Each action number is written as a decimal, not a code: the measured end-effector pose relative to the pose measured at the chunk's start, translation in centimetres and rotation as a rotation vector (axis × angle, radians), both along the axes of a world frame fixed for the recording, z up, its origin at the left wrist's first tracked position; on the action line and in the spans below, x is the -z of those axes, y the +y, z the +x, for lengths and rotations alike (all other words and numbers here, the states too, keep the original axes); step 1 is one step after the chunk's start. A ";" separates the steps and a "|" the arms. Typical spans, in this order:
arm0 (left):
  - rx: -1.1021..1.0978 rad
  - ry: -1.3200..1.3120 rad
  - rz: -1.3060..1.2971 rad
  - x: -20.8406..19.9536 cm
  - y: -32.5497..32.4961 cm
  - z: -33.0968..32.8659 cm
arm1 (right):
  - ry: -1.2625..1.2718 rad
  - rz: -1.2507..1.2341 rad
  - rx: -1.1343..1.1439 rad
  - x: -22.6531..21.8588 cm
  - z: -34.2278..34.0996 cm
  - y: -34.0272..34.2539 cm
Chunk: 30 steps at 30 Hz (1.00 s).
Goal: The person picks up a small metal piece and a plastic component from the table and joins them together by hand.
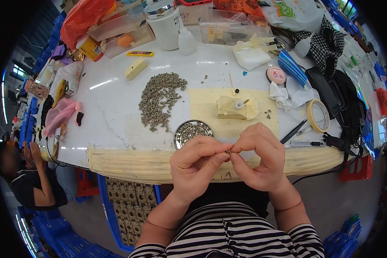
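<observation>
A small metal part (228, 152) is pinched between the fingertips of both hands, left hand (193, 167) and right hand (262, 157), held at the near edge of the tabletop (112, 107); the other fingers curl inward. Below that edge, to the left, a blue crate (105, 206) holds rows of metal pieces (133, 210). The edge itself carries thick pale padding (124, 164), running left and right behind the wrists. Just beyond the left hand sits a round dish (175, 136) of small parts, with a loose heap of similar metal parts (159, 101) farther left. A white strip of surface separates the heap from a pink mesh bag (62, 114) at the left. Straight ahead, on a yellow sheet (202, 101), a tape-covered block (232, 111) stands beyond the right hand. To the right, a dark slim tool (293, 131) and a roll of tape (327, 116) lie before a black bag (352, 103), closing in that side. Farther off, a pink round case (276, 75) bears a small print, and a yellow-and-black box (140, 54) a label. Along the far side, a white canister (162, 28) shows dark lettering, a white plastic bag (294, 15) colourful printing, and clear trays (112, 47) crowd beside them.
</observation>
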<state>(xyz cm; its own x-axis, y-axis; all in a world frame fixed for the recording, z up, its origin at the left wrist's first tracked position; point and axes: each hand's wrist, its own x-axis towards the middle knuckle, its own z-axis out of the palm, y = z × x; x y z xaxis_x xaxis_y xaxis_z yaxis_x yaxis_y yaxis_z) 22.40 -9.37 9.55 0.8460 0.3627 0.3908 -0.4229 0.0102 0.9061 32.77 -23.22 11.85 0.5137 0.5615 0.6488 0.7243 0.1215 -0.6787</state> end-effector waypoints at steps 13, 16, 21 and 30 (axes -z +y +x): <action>0.074 0.094 -0.130 -0.5 0.0 -0.2 | -0.202 0.068 0.090 0.7 -0.1 0.3; 0.139 0.078 -0.273 -0.1 0.3 -0.2 | -0.239 0.067 0.072 0.8 -0.1 0.2; 0.129 0.072 -0.237 -0.1 0.6 -0.5 | -0.421 0.042 0.150 0.9 0.0 0.1; 0.117 0.097 -0.186 -0.5 0.8 -0.6 | -0.434 0.023 0.148 0.9 -0.1 0.2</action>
<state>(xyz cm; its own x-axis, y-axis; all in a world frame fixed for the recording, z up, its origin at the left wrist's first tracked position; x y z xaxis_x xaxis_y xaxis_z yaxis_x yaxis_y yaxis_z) 21.78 -8.60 10.05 0.9170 0.3182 0.2407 -0.3197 0.2248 0.9205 32.63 -23.00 10.91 0.2651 0.4856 0.8330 0.9517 0.0070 -0.3070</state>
